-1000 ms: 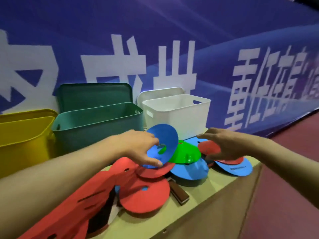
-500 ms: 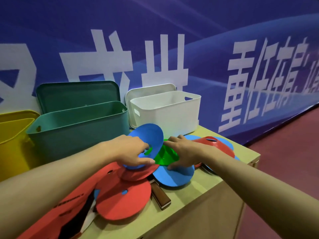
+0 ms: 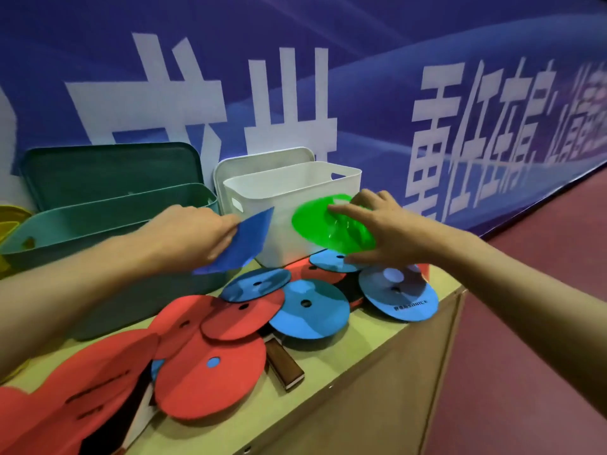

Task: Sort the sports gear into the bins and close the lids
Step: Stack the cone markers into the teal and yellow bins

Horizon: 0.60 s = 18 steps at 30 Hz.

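Two bins [image 3: 108, 224] [image 3: 292, 192] stand along the bench's [image 3: 377, 349] back edge, lids [image 3: 111, 169] propped behind them; discs [image 3: 308, 310] overlap before them, toward the front edge.

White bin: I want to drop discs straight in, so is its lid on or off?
Off. The white bin is open on top, and its lid stands on edge behind it.

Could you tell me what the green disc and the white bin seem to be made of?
Green disc: likely thin, flexible plastic or rubber; glossy and slightly see-through. White bin: rigid moulded plastic, matte, with thin even walls and cut-out handles.
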Motion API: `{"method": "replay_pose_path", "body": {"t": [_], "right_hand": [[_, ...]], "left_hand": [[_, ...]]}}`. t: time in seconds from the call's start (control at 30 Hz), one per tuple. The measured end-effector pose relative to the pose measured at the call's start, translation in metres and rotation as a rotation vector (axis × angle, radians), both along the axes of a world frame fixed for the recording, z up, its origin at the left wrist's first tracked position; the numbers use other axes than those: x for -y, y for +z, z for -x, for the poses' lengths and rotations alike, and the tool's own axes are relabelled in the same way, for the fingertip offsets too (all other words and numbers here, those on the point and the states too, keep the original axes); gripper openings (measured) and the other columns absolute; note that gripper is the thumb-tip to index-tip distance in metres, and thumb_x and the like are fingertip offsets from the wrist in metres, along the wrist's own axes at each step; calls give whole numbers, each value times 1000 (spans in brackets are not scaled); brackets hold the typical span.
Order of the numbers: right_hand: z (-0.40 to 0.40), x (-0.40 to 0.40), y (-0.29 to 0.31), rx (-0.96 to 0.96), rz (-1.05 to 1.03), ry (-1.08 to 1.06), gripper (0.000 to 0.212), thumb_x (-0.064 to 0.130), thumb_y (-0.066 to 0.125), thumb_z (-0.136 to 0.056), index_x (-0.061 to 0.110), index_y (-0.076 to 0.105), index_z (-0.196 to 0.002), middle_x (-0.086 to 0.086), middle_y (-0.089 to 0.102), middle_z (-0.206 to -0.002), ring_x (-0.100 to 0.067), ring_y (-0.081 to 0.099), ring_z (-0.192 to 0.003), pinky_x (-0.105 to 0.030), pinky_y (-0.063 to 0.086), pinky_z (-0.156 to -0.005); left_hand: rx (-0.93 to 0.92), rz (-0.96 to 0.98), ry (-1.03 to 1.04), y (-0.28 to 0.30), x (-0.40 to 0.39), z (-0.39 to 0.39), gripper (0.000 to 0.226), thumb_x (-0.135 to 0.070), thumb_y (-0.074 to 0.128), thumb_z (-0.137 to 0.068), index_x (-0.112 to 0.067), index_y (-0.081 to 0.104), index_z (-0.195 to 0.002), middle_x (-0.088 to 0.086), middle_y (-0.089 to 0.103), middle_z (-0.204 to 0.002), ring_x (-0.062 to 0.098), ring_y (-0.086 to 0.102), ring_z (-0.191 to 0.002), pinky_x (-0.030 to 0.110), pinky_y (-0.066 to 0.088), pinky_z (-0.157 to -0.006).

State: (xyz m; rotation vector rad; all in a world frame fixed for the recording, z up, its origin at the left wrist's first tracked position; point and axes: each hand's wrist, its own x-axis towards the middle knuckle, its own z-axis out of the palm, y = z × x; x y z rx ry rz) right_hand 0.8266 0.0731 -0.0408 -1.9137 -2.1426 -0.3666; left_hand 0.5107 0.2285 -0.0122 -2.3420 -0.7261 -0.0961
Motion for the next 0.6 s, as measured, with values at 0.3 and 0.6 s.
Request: {"method": "replay_pose_path", "body": {"t": [0.3,0.6], "right_hand": [[-23,9,-2,-1349,-213,164,70,46,67,-90,23,43,-151,-9,62,-128,-21,68,-118,-41,61,-87],[-79,8,-37,-175,-8,-373,102,71,72,-77,35,24,-160,-9,42,-145,-33,36,-130,-50,37,-105]], "left_hand": [[9,-4,-33,-1,6,2,34,-46,22,-107,-25,47,-112,1,68,-103,28,68,-93,37,52,-72],[136,2,-97,9,7,-12,25,-43,25,-106,-25,40,-98,5,67,-94,34,66,-84,37,46,-62]]}}
